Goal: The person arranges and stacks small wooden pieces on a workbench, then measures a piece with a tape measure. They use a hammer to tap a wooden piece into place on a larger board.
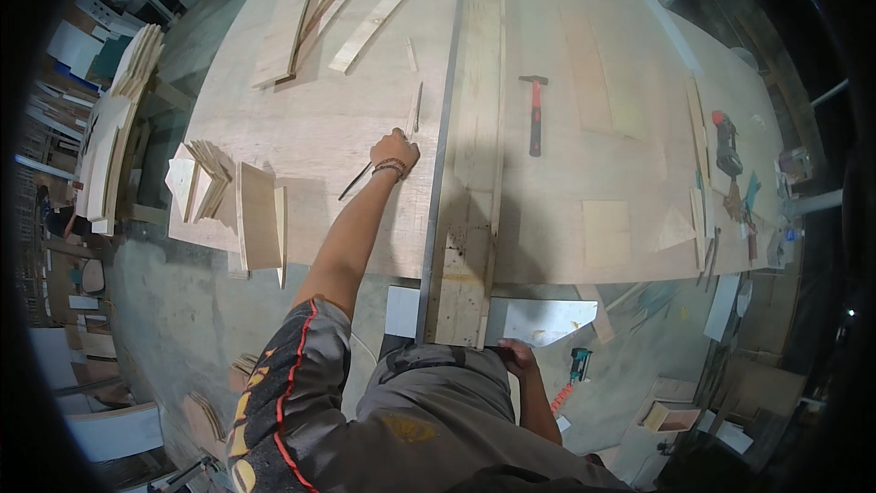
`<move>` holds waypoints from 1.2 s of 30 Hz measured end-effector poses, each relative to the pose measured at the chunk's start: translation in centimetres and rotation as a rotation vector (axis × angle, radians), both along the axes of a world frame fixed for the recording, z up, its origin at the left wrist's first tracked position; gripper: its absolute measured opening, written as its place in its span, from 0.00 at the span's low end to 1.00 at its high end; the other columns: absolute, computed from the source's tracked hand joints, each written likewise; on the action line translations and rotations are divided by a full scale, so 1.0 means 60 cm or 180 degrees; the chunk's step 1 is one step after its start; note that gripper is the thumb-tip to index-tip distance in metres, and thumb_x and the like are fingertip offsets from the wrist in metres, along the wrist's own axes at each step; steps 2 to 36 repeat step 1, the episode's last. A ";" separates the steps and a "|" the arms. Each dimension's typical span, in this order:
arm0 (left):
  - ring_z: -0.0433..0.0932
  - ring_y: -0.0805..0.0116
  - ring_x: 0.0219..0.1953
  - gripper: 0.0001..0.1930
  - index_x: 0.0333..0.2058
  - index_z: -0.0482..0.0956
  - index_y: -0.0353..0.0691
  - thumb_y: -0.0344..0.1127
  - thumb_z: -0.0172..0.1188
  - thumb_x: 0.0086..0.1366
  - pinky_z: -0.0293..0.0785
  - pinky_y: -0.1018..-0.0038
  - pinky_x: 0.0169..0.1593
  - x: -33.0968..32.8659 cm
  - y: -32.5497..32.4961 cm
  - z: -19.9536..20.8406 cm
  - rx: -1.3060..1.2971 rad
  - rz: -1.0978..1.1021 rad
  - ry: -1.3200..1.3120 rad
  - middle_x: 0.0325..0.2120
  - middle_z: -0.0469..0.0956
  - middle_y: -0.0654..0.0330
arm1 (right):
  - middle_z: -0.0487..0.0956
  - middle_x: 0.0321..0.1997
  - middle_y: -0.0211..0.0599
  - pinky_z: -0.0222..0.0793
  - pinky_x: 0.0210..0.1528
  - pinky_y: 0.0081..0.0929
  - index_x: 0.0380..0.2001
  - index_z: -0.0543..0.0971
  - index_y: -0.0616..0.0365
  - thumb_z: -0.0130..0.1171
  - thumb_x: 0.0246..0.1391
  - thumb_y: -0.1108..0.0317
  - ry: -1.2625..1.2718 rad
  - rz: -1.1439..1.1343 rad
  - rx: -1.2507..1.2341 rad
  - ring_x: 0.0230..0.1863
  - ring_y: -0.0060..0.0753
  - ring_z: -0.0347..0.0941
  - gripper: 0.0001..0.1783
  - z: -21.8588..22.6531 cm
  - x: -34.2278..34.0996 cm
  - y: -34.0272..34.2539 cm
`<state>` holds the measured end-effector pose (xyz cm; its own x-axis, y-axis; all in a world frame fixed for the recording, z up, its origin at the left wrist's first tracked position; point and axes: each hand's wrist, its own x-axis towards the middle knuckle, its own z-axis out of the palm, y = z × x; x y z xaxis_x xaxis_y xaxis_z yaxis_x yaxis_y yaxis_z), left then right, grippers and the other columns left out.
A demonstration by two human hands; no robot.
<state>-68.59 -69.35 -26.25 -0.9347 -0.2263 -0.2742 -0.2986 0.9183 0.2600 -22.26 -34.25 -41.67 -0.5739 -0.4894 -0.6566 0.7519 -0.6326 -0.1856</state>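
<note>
My left hand (397,152), with a braided bracelet at its wrist, reaches onto the pale plywood tabletop (365,128), fingers curled closed. A thin dark rod (354,182) shows on the hand's left side; whether it lies in the grip is hidden. Just beyond the knuckles lie a second slim dark rod (419,108) and a narrow wood strip (408,115). A long wooden channel (470,146) with a grey edge runs from my waist to the far side. Low by my right hip, my right hand (518,358) hangs near the channel's near end, its fingers partly hidden.
A red-handled hammer (536,119) lies right of the channel. Loose planks (376,23) lie far left, upright board pieces (260,215) near left. A red and black power tool (726,142) rests at the right. On the floor stands a teal air nailer (579,364) with a red hose.
</note>
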 end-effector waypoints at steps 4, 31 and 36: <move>0.84 0.47 0.47 0.24 0.51 0.75 0.36 0.47 0.58 0.62 0.78 0.55 0.54 -0.009 0.002 -0.006 -0.0047 -0.0069 -0.0031 0.42 0.84 0.42 | 0.84 0.48 0.45 0.72 0.60 0.39 0.47 0.80 0.66 0.63 0.59 0.65 -0.0019 -0.0002 0.0001 0.51 0.41 0.80 0.17 0.002 -0.004 0.001; 0.84 0.47 0.47 0.24 0.51 0.75 0.36 0.47 0.58 0.62 0.78 0.55 0.54 -0.009 0.002 -0.006 -0.0047 -0.0069 -0.0031 0.42 0.84 0.42 | 0.84 0.48 0.45 0.72 0.60 0.39 0.47 0.80 0.66 0.63 0.59 0.65 -0.0019 -0.0002 0.0001 0.51 0.41 0.80 0.17 0.002 -0.004 0.001; 0.84 0.47 0.47 0.24 0.51 0.75 0.36 0.47 0.58 0.62 0.78 0.55 0.54 -0.009 0.002 -0.006 -0.0047 -0.0069 -0.0031 0.42 0.84 0.42 | 0.84 0.48 0.45 0.72 0.60 0.39 0.47 0.80 0.66 0.63 0.59 0.65 -0.0019 -0.0002 0.0001 0.51 0.41 0.80 0.17 0.002 -0.004 0.001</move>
